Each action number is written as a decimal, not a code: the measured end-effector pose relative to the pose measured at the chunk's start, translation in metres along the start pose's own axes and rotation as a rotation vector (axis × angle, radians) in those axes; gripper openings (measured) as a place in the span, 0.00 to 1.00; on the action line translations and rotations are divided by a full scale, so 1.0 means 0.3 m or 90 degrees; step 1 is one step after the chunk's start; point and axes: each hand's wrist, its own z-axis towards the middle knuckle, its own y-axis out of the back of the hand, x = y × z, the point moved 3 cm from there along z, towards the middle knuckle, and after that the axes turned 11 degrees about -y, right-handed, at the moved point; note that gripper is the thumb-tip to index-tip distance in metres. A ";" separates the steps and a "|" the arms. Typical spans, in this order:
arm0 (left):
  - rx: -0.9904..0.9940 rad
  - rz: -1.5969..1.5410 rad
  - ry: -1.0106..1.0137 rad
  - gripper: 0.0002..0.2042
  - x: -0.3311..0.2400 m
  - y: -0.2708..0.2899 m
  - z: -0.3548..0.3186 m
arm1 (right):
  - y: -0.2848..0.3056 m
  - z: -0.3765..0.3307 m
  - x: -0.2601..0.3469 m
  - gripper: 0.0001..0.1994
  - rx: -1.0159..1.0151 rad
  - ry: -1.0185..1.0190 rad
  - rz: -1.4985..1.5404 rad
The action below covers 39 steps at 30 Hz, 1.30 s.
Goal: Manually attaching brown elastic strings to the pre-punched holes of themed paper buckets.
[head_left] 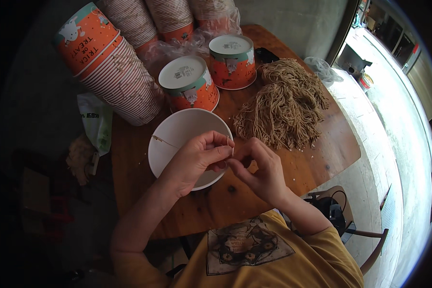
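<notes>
A paper bucket [187, 123] stands with its white inside facing up on the wooden table. Over its right side, my left hand [201, 156] is closed in a pinch around a thin cord [167, 143]. The cord runs across the bucket's mouth, and its tan, frayed-looking part lies near the left wall. Fingertip to fingertip with it, my right hand [259, 168] also pinches, just past the bucket's right rim. The piece between the fingers is very thin and mostly hidden. Beyond my right hand lies a heap of tan cords [288, 103].
Two orange printed buckets [189, 98] [233, 72] stand upside down behind the white one. A tall stack of nested buckets [115, 67] leans at the left, with more bagged stacks [170, 19] behind. A green-white bag [97, 122] hangs beside the table's left edge. A chair [377, 249] stands at right.
</notes>
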 end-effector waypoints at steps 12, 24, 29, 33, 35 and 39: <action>-0.031 -0.079 0.058 0.07 0.001 -0.005 -0.024 | 0.004 -0.029 0.002 0.12 -0.031 0.152 -0.125; -0.069 0.061 -0.070 0.09 -0.018 -0.041 -0.017 | 0.058 0.051 0.010 0.09 0.055 0.099 -0.121; -0.061 0.078 -0.107 0.10 -0.022 -0.051 -0.020 | 0.057 0.054 -0.056 0.06 0.143 -0.091 0.163; -0.050 0.112 -0.118 0.10 -0.018 -0.056 -0.018 | 0.069 0.057 -0.059 0.06 0.268 -0.375 0.435; -0.045 0.183 -0.161 0.10 -0.015 -0.054 -0.016 | 0.063 0.055 -0.065 0.06 0.285 -0.403 0.487; -0.050 0.244 -0.219 0.10 -0.013 -0.058 -0.022 | 0.054 0.060 -0.074 0.06 0.230 -0.224 0.302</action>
